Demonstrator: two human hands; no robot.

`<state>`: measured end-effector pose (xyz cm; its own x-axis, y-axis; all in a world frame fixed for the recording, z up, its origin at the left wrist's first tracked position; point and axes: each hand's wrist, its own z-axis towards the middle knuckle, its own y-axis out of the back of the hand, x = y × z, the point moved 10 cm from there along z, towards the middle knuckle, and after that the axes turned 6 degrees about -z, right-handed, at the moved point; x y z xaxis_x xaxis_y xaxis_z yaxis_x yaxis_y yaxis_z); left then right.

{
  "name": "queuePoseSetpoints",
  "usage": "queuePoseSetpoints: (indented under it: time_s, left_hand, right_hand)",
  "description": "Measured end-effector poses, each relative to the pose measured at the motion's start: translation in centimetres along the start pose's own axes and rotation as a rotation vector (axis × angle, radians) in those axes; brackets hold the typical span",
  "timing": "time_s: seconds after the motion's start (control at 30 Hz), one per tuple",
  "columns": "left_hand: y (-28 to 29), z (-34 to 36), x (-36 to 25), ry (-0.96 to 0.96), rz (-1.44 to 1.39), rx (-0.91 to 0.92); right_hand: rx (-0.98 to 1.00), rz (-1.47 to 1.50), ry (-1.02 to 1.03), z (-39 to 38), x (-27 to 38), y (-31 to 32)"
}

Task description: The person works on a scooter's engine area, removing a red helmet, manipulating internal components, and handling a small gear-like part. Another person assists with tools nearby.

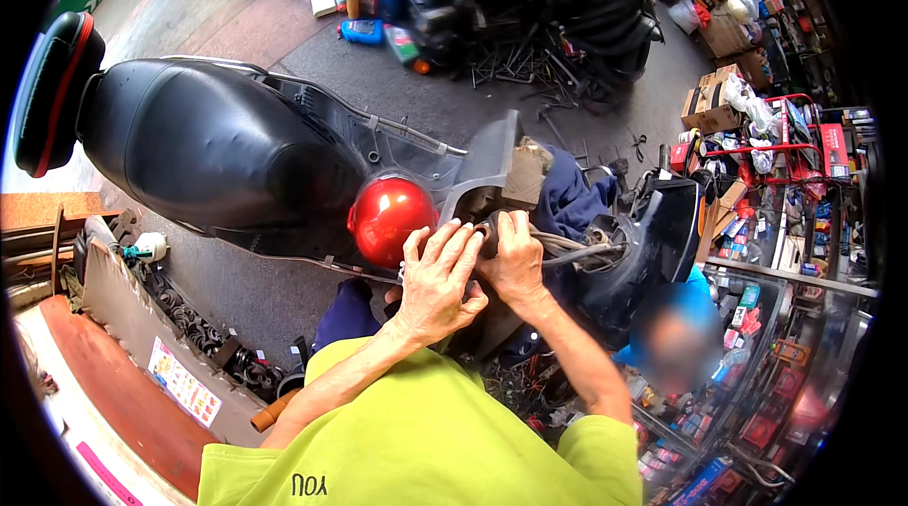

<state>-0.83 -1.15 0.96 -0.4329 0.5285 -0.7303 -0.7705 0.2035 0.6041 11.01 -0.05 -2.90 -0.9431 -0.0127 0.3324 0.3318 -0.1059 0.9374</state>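
A scooter with a long black seat [222, 132] lies across the view, its stripped front end to the right. My left hand [440, 274] has its fingers stretched out, the tips touching a small dark part near the scooter's grey front panel [487, 151]. Close beside it, my right hand [513, 258] is closed with bent fingers at the same dark part; what it grips is mostly hidden. Loose cables [579, 249] run rightward from there to the black front cover [667, 227]. A shiny red helmet-like dome [395, 220] sits just left of my hands.
A person in a blue top [698, 303] is at the right, beside a glass case of small parts [757, 364]. Dark blue cloth [572, 189] hangs by the front end. Bottles [362, 31] and scattered tools [525, 66] lie beyond the scooter. A brown-topped bench [123, 383] stands at left.
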Motion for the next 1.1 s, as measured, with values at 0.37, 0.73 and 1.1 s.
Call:
queuePoseSetpoints:
  time_s: [0.37, 0.73, 1.1]
  left_hand:
    - [-0.5, -0.2, 0.1, 0.002, -0.012, 0.019]
    - [-0.7, 0.4, -0.2, -0.027, 0.006, 0.04]
    - [-1.2, -0.1, 0.1, -0.014, -0.039, 0.045]
  right_hand:
    - [-0.011, 0.026, 0.059, 0.0, -0.6, 1.1]
    - [0.036, 0.0, 0.169, 0.8, 0.2, 0.8]
    - [-0.212, -0.15, -0.199, -2.1, -0.5, 1.2]
